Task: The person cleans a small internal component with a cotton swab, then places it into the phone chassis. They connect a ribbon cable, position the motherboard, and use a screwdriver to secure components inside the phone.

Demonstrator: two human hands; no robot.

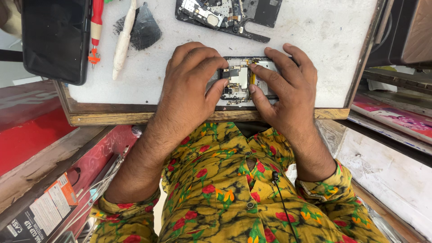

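At the near edge of the white work board, the left hand and right hand pinch an opened phone lying flat, fingertips pressing its circuit board. Farther back lie a stripped phone frame, a red screwdriver, a white tool and a black phone.

At frame centre we press both hands, left hand and right hand, onto an opened smartphone; a second phone frame lies above, a red screwdriver upper left.
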